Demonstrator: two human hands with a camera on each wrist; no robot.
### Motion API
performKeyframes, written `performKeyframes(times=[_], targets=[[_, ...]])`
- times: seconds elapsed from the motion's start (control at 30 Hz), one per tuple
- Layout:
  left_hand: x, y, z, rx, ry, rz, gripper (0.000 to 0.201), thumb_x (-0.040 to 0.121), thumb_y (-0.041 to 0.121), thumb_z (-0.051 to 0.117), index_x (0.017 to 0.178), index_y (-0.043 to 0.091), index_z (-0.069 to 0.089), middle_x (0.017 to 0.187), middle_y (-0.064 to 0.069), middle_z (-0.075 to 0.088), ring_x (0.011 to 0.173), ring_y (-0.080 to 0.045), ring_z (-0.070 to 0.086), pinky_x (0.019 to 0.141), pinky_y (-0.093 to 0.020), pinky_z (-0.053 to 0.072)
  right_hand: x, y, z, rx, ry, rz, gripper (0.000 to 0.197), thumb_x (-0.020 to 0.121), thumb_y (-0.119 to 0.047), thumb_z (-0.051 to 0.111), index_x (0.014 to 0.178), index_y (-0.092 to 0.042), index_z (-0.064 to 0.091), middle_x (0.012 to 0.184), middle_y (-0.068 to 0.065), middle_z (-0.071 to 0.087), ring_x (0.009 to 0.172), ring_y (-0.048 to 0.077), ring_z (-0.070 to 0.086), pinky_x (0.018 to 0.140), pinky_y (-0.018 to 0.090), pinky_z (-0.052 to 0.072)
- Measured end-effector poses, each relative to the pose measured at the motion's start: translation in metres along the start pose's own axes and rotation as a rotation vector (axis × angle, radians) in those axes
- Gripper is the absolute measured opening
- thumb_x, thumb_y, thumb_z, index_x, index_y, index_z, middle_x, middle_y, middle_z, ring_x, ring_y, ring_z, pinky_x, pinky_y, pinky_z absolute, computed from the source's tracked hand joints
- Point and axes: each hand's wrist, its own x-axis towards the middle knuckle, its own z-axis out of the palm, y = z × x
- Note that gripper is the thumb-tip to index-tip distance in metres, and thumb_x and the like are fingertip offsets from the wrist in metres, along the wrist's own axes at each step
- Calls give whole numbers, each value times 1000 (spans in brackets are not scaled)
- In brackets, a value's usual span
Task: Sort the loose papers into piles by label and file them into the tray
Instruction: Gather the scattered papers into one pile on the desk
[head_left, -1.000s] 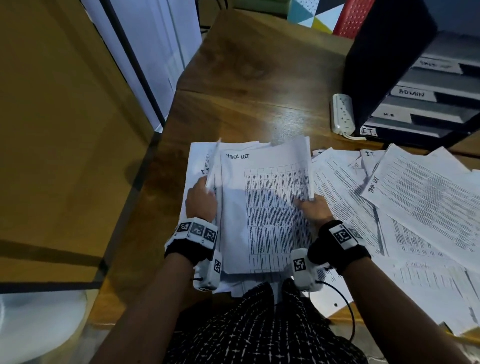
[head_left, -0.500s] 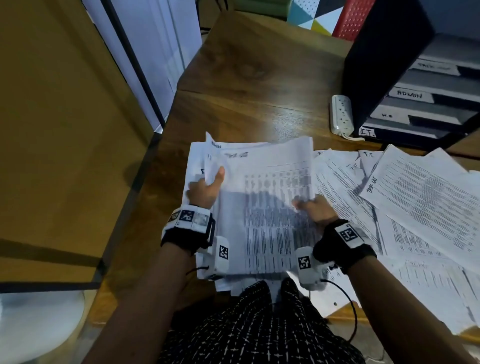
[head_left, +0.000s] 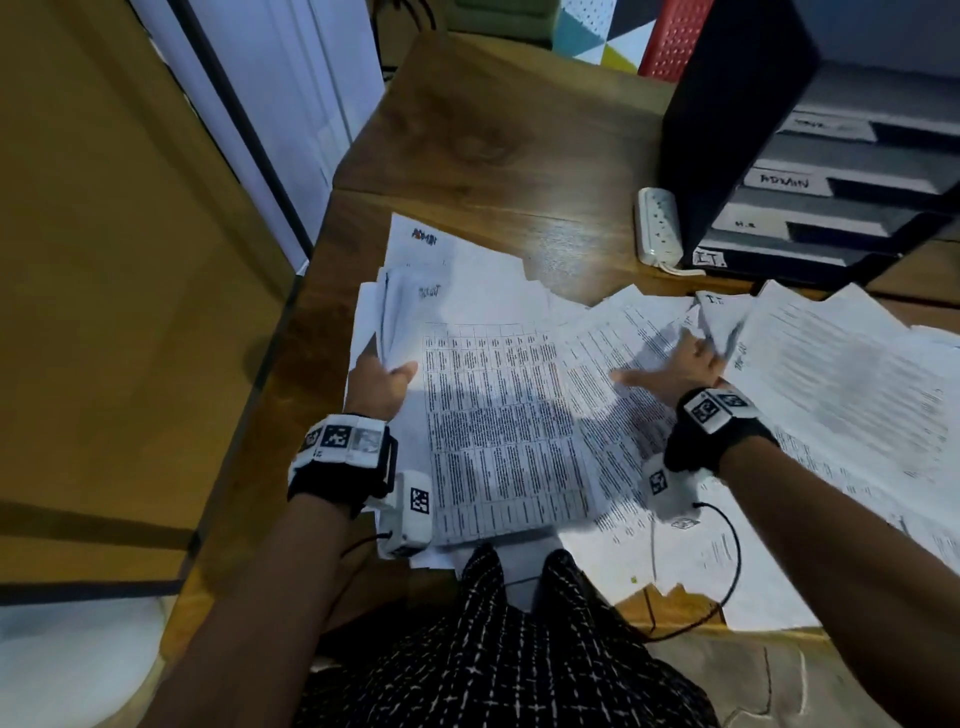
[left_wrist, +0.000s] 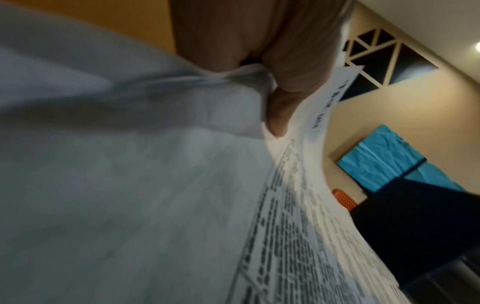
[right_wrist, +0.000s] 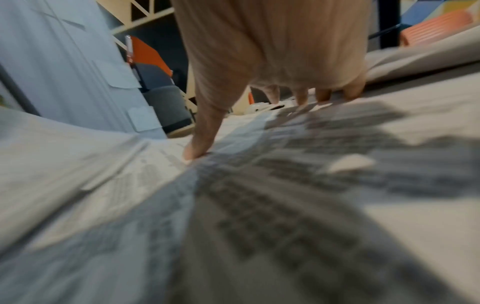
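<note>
Paper sheets (head_left: 498, 415) lie fanned across the wooden desk (head_left: 493, 145), short of the labelled tray (head_left: 810, 208). Thin, limp and slippery, they are best taken by an edge, thumb on top. The left hand (head_left: 382, 384) pinches a folded-up bundle (head_left: 395, 306); the right hand (head_left: 675, 371) presses spread, straight fingers onto loose pages.

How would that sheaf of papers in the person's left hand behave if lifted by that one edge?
Probably floppy: the sheaf of papers already curls where the left hand pinches it, and the left wrist view shows it creased at the thumb. It looks light, being just a few sheets. Sheets may slide apart, since the loose papers nearby lie fanned out.
</note>
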Motion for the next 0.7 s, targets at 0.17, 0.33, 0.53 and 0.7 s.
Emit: performKeyframes(times=[0.17, 0.33, 0.53, 0.7], targets=[[-4, 1, -3, -205, 8, -98, 40, 88, 9, 59, 125, -6, 49, 127, -20, 55, 119, -35, 51, 92, -30, 39, 13, 6, -5, -5, -91, -63, 130, 44, -80, 66, 144, -10, 21, 147, 18, 27, 135, 37, 25, 106, 51, 25], [1, 1, 1, -232, 23, -212, 45, 90, 12, 57, 129, -5, 43, 133, -19, 51, 122, -36, 48, 103, -39, 40, -7, -17, -2, 12, -46, -330, 33, 85, -18, 62, 113, 0, 59, 115, 17, 61, 109, 31, 56, 85, 30, 42], [10, -6, 1, -71, -27, -206, 49, 88, 12, 58, 132, -1, 41, 134, -18, 50, 124, -35, 47, 105, -42, 39, -43, -59, -78, 197, 609, -546, 21, 93, -12, 47, 101, 0, 61, 77, 13, 55, 71, 17, 47, 63, 24, 32], [10, -8, 0, 5, -54, -262, 57, 86, 20, 63, 132, -4, 41, 136, -19, 47, 126, -36, 45, 106, -41, 38, -61, -89, -142, 785, 964, -805, 21, 82, -4, 44, 75, -19, 56, 66, -10, 47, 58, -10, 45, 57, 5, 29]])
